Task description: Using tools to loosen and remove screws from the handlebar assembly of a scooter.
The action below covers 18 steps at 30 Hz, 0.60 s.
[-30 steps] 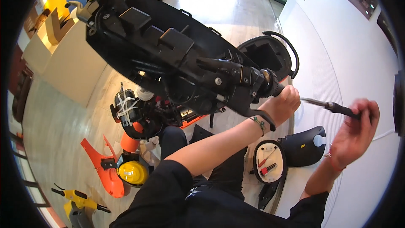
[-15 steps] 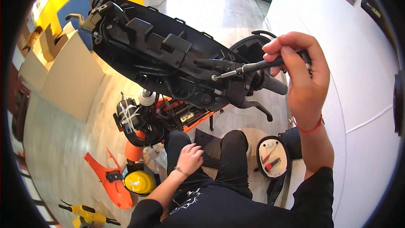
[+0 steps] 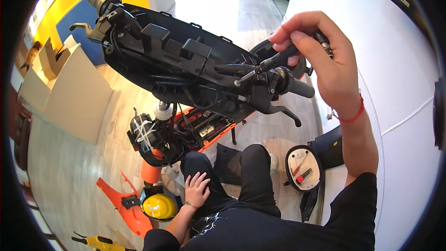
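Note:
My right hand [image 3: 320, 60] is closed round the dark knurled handle of a screwdriver [image 3: 274, 60]. Its slim metal shaft slants down to the left, and the tip meets a round silver screw [image 3: 237, 83] in the black handlebar housing [image 3: 186, 65] of a scooter. Beside that spot are the right grip [image 3: 301, 88] and a black brake lever [image 3: 284, 112]. The left grip [image 3: 103, 3] and left lever [image 3: 82, 29] stick out at the far end. My left hand [image 3: 197, 189] lies flat on my left thigh, fingers spread, holding nothing.
Below the housing sits the scooter's orange-edged body [image 3: 218, 135] with exposed wiring. An orange panel [image 3: 130, 214] and a yellow helmet [image 3: 159, 206] lie on the floor at left. At right, an upturned seat [image 3: 304, 162] holds small tools. A white wall [image 3: 399, 88] runs along the right.
My left hand has moved down and left, from between my knees onto my thigh, its fingers now spread. My right hand has tilted the screwdriver handle up more steeply, its tip still on the screw.

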Each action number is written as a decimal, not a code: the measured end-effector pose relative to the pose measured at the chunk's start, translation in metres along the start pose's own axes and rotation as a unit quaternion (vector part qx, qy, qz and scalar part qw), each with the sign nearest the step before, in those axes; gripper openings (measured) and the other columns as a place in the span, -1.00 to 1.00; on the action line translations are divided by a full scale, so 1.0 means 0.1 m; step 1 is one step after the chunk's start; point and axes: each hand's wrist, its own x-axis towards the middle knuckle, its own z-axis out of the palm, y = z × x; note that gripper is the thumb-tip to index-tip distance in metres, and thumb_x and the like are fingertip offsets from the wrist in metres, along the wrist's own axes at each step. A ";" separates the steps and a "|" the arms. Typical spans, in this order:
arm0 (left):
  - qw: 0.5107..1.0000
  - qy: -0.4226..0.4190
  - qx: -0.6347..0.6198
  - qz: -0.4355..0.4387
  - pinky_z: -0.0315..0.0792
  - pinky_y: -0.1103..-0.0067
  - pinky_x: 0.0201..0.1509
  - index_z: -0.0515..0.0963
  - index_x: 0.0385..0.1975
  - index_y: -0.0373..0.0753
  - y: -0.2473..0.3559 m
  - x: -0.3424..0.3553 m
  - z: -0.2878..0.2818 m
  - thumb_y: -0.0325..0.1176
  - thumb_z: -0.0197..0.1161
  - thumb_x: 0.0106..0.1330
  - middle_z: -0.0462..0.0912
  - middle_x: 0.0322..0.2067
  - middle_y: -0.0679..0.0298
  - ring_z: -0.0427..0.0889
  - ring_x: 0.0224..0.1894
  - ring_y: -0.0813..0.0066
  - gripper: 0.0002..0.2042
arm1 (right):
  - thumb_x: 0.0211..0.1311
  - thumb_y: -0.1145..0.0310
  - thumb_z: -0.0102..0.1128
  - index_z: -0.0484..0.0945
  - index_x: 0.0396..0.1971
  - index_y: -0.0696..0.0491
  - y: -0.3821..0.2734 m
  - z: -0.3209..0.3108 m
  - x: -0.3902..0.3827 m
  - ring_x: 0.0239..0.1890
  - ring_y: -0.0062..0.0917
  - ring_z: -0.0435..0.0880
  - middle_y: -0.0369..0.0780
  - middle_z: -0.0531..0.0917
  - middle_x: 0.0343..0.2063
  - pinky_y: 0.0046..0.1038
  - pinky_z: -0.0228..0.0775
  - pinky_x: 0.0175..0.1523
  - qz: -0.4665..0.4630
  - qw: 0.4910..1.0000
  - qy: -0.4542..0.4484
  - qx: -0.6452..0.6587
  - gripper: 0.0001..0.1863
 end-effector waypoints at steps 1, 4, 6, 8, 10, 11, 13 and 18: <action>1.000 0.001 -0.001 -0.002 -0.02 0.23 0.37 0.56 -0.13 -0.04 -0.01 -0.01 -0.01 -0.30 0.20 0.07 0.46 0.12 0.35 0.30 0.26 0.35 -0.69 | 0.31 0.49 -0.13 0.46 -0.19 0.17 0.02 -0.01 0.03 -0.30 -0.64 0.60 -0.20 0.64 -0.33 -0.64 0.41 -0.27 0.000 1.000 0.000 -0.001 -0.82; 1.000 0.005 -0.002 -0.007 -0.02 0.23 0.37 0.56 -0.13 -0.04 -0.03 -0.01 0.00 -0.29 0.20 0.07 0.46 0.12 0.35 0.30 0.26 0.34 -0.69 | 0.31 0.46 -0.10 0.46 -0.18 0.18 0.04 -0.08 0.08 -0.37 -0.67 0.58 -0.23 0.63 -0.35 -0.66 0.39 -0.33 -0.012 0.999 -0.028 -0.018 -0.81; 1.000 0.007 -0.002 -0.010 -0.02 0.23 0.38 0.56 -0.12 -0.04 -0.01 -0.01 0.01 -0.29 0.20 0.07 0.46 0.12 0.35 0.30 0.26 0.34 -0.69 | 0.33 0.34 -0.14 0.47 -0.20 0.19 -0.07 -0.20 0.11 -0.52 -0.73 0.51 -0.27 0.59 -0.50 -0.70 0.32 -0.43 0.049 0.982 -0.104 -0.151 -0.74; 1.000 0.002 -0.005 -0.008 -0.02 0.23 0.38 0.56 -0.12 -0.04 0.00 0.00 0.02 -0.29 0.20 0.08 0.47 0.12 0.36 0.30 0.26 0.35 -0.69 | 0.34 0.27 -0.18 0.47 -0.21 0.18 -0.16 -0.28 0.15 -0.59 -0.75 0.45 -0.29 0.54 -0.59 -0.71 0.27 -0.48 0.106 0.974 -0.119 -0.159 -0.69; 1.000 0.002 -0.007 -0.005 -0.02 0.23 0.38 0.56 -0.13 -0.04 0.00 0.00 0.01 -0.29 0.20 0.08 0.47 0.12 0.35 0.30 0.26 0.35 -0.69 | 0.30 0.11 -0.19 0.52 -0.31 0.17 -0.23 -0.27 0.17 -0.73 -0.69 0.35 -0.30 0.48 -0.75 -0.60 0.22 -0.55 0.192 0.961 -0.118 -0.160 -0.58; 1.000 0.003 -0.009 -0.001 -0.02 0.23 0.37 0.56 -0.13 -0.04 0.00 0.01 0.01 -0.29 0.20 0.08 0.47 0.12 0.35 0.30 0.26 0.35 -0.69 | 0.30 0.11 -0.19 0.52 -0.31 0.17 -0.28 -0.26 0.19 -0.73 -0.69 0.35 -0.30 0.48 -0.75 -0.60 0.22 -0.55 0.192 0.961 -0.116 -0.159 -0.58; 1.000 0.001 -0.012 0.001 -0.02 0.23 0.37 0.56 -0.13 -0.05 -0.01 0.01 0.00 -0.31 0.20 0.08 0.46 0.12 0.34 0.31 0.26 0.32 -0.69 | 0.29 0.16 -0.15 0.51 -0.32 0.19 -0.40 -0.25 0.24 -0.70 -0.65 0.38 -0.30 0.49 -0.73 -0.56 0.25 -0.54 0.228 0.941 -0.161 -0.193 -0.61; 1.000 0.000 -0.017 0.005 -0.01 0.22 0.36 0.56 -0.12 -0.06 -0.01 0.03 0.03 -0.32 0.19 0.08 0.47 0.11 0.32 0.31 0.25 0.30 -0.69 | 0.32 0.20 -0.24 0.47 -0.19 0.22 -0.52 -0.19 0.24 -0.70 -0.77 0.33 -0.32 0.46 -0.74 -0.70 0.18 -0.55 0.129 0.939 -0.230 -0.222 -0.60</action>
